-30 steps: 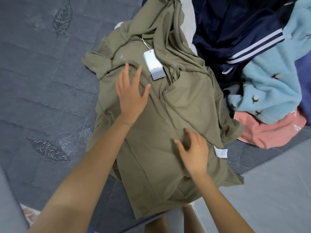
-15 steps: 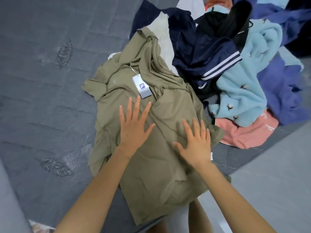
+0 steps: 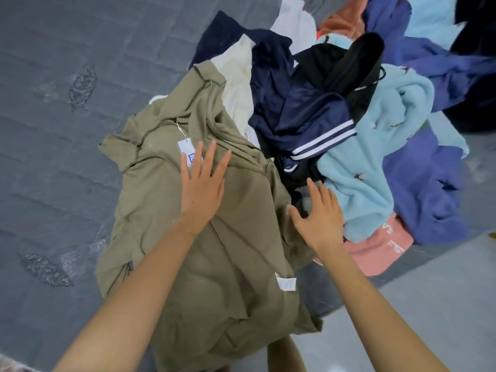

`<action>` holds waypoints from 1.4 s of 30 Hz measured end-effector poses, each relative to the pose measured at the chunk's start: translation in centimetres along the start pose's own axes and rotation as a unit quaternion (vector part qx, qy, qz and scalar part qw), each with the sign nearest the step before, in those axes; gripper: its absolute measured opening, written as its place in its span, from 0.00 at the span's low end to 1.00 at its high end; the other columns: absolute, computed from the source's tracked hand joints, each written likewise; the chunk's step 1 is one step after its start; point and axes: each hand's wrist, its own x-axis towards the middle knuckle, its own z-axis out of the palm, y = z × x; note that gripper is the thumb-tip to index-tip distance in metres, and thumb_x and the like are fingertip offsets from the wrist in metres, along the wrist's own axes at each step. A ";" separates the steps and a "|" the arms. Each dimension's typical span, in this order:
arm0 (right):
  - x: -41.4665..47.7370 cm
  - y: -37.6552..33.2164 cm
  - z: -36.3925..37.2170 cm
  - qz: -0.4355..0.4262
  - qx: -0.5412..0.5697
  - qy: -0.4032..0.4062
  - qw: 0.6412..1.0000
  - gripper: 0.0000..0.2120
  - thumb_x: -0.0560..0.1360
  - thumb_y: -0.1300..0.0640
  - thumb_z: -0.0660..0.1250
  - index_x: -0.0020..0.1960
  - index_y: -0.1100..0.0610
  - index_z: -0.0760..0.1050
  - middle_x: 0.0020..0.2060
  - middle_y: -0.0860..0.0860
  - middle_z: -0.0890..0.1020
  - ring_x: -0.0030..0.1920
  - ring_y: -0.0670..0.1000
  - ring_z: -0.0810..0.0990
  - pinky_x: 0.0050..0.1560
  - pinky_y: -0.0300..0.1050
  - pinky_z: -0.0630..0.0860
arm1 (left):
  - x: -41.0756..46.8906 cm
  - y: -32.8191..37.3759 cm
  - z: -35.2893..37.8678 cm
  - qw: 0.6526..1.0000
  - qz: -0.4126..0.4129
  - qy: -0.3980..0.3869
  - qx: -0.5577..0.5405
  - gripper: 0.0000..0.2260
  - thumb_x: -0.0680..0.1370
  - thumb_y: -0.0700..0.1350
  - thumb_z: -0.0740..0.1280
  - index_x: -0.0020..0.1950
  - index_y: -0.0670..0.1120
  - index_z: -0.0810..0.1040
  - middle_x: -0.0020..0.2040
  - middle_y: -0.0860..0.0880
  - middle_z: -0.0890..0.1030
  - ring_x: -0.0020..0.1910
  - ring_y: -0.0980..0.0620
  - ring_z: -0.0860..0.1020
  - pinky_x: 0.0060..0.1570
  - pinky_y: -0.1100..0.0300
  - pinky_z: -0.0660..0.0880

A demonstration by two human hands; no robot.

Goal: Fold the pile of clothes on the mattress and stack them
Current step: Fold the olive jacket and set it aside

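Note:
An olive-green garment (image 3: pixel 166 210) lies spread and creased on the grey mattress (image 3: pixel 53 157), with a white hang tag (image 3: pixel 188 153) near its collar. My left hand (image 3: pixel 202 189) lies flat on its upper part, fingers straight and partly covering the tag. My right hand (image 3: pixel 320 213) rests with spread fingers at the garment's right edge, against the pile. The pile of clothes (image 3: pixel 349 108) sits to the right: a navy piece with white stripes (image 3: pixel 303 122), a light-blue fleece (image 3: pixel 375 157), a pink piece (image 3: pixel 381 253).
A blue-violet garment (image 3: pixel 429 194), a cream one (image 3: pixel 239 84) and a black one (image 3: pixel 349 65) lie in the same pile. The mattress edge runs diagonally at lower right, with pale grey floor (image 3: pixel 429 304) beyond. The grey mattress surface stretches away to the left.
Both hands have slid up and away across the olive garment. My left hand now covers part of the tag, and my right hand has reached the garment's right edge by the pile.

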 end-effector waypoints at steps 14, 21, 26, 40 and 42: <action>3.8 0.4 0.7 -0.002 0.114 -0.098 0.989 0.19 0.77 0.49 0.67 0.63 0.58 0.74 0.53 0.53 0.80 0.53 0.53 0.78 0.54 0.46 0.73 | 10.6 -0.7 -0.7 0.903 -0.273 0.061 -0.326 0.24 0.79 0.50 0.66 0.71 0.42 0.66 0.61 0.46 0.75 0.57 0.49 0.74 0.59 0.57 0.71; 5.9 -6.0 0.8 -0.123 0.227 -0.066 0.964 0.25 0.77 0.53 0.69 0.71 0.58 0.68 0.65 0.53 0.75 0.65 0.51 0.71 0.63 0.36 0.63 | 11.4 -1.0 -2.3 0.645 -0.460 0.064 -0.607 0.12 0.79 0.39 0.65 0.41 0.48 0.64 0.27 0.57 0.67 0.29 0.61 0.70 0.41 0.51 0.80; 8.3 -9.7 0.9 -0.155 0.205 -0.070 0.964 0.33 0.75 0.48 0.71 0.75 0.54 0.62 0.70 0.50 0.71 0.69 0.51 0.67 0.66 0.44 0.65 | 9.8 -1.0 -4.7 0.575 -0.416 0.010 -0.704 0.09 0.81 0.42 0.64 0.45 0.44 0.64 0.42 0.39 0.73 0.45 0.46 0.80 0.34 0.57 0.80; 6.8 -10.5 2.6 -0.202 0.060 -0.141 0.967 0.19 0.76 0.47 0.67 0.34 0.56 0.65 0.27 0.47 0.68 0.34 0.52 0.70 0.34 0.47 0.65 | 6.6 -7.8 -4.4 0.533 -0.484 0.103 -0.686 0.12 0.84 0.46 0.57 0.41 0.49 0.72 0.41 0.52 0.76 0.44 0.54 0.75 0.43 0.58 0.72; 6.4 -9.2 2.3 -0.174 0.065 -0.142 0.972 0.22 0.75 0.46 0.68 0.32 0.55 0.63 0.25 0.47 0.68 0.33 0.52 0.70 0.33 0.47 0.63 | 6.5 -9.2 -3.9 0.530 -0.507 0.097 -0.673 0.14 0.84 0.47 0.57 0.38 0.50 0.70 0.37 0.54 0.75 0.38 0.57 0.74 0.38 0.63 0.73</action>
